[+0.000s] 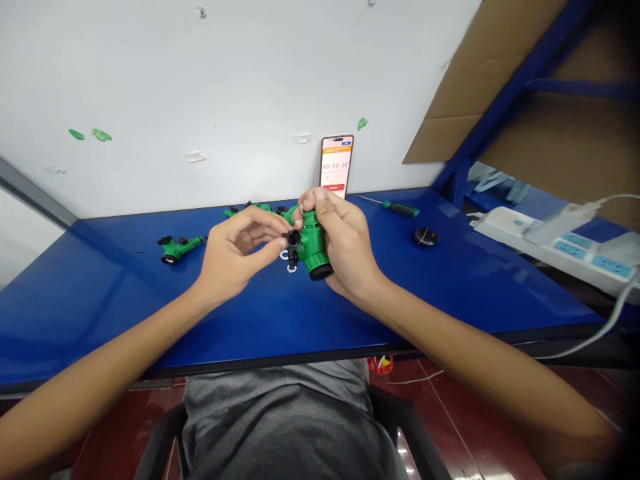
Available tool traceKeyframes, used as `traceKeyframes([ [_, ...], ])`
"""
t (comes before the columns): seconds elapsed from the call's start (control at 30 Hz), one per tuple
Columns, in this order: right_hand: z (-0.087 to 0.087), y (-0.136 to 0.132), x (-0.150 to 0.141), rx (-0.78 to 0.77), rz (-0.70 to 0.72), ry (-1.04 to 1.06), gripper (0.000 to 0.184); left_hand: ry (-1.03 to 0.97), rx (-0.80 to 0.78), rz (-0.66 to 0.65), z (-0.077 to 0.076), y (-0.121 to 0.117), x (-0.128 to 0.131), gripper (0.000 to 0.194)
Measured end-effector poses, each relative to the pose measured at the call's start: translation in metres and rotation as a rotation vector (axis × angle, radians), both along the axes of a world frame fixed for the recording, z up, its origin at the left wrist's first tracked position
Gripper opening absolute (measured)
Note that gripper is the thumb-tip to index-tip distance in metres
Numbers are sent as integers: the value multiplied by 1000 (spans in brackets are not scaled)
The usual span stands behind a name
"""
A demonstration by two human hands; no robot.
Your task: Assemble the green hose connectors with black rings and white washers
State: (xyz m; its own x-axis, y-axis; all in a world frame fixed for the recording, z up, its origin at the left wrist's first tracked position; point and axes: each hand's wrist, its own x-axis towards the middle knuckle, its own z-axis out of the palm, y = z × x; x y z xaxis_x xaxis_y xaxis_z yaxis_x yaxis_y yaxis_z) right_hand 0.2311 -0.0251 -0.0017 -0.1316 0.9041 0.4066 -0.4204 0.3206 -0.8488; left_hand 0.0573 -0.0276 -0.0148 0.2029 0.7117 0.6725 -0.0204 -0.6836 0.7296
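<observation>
Shows at left, on a smooth, shiny blue tabletop (240,333), a second green fitting (186,247), apparently hard plastic, forked in shape and black at the ends. Reveals more green fittings (231,212) toward the back, partly hidden by fingers. Brings in the left hand (227,257), loosely curled, thumb and fingertips nearly together, pinching a small black knob (294,237). Offers little surface there, best suited to a light fingertip touch. Includes thin, flat white rings (291,269) on the tabletop just beyond. Centres on the held green fitting (311,239), raised above the table between both hands, with the black end tipped down. Looks light enough for one hand, probably stiff and hollow, hardly fragile, perhaps slightly slippery along the glossy barrel and weakest at the knobs. Calls for a hold around the thick, rounded body, or on the ridged green collar for better friction. Backs this with a flat, glass-faced phone (336,160), leaning against a smooth white wall (250,80). Wraps the barrel from the right with the right hand (353,243), fingers well bent, thumb at the narrower top. Ends with a slim-shafted screwdriver (400,209), a rounded black object (426,237), possibly a computer mouse, and a boxy white power strip (520,230).
</observation>
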Motion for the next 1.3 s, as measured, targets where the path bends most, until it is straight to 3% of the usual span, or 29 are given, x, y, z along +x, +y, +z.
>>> traceKeyframes([
  [0.47,4,-6,2,87,-1,8,50,-60,-49,-71,-5,6,-3,28],
  [0.87,7,-7,3,43,9,31,49,-88,-132,-115,-4,4,-4,32],
  [1.3,6,-5,4,58,-8,33,50,-47,-60,-151,4,-6,-6,32],
])
